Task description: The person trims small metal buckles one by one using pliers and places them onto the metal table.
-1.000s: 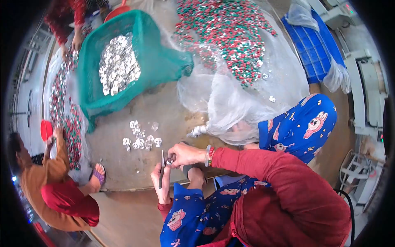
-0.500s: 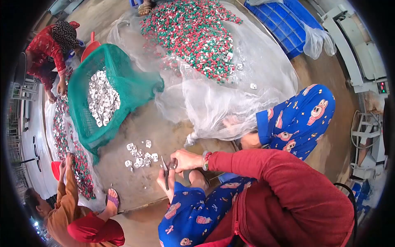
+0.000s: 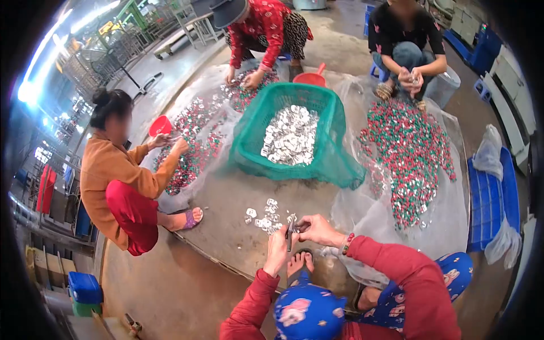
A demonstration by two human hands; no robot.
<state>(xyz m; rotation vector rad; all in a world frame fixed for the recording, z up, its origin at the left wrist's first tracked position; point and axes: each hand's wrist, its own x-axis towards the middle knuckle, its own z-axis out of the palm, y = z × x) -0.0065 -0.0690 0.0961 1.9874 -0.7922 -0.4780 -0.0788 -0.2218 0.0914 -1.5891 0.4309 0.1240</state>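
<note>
My left hand [image 3: 277, 249] is closed round a dark cutting tool [image 3: 290, 232] that points up. Close to its right, my right hand [image 3: 317, 231] pinches a small piece, mostly hidden by the fingers, beside the tool. Just beyond my hands, several loose white pieces [image 3: 271, 209] lie on the floor mat. Farther forward, a green basket [image 3: 241, 139] draped with green netting holds a heap of white pieces [image 3: 292, 135].
Red, green and white pieces [image 3: 409, 156] are heaped on clear sheeting [image 3: 447, 226] at right, and more [image 3: 195, 139] at left. Three co-workers crouch around: orange sleeves [image 3: 144, 178], red top [image 3: 272, 28], black top [image 3: 391, 34]. A blue crate [image 3: 487, 198] stands far right.
The view has tilted up and turned, bringing the co-workers and room into sight. My hands stay together at the tool. The orange-sleeved co-worker's hands are now over the left heap.
</note>
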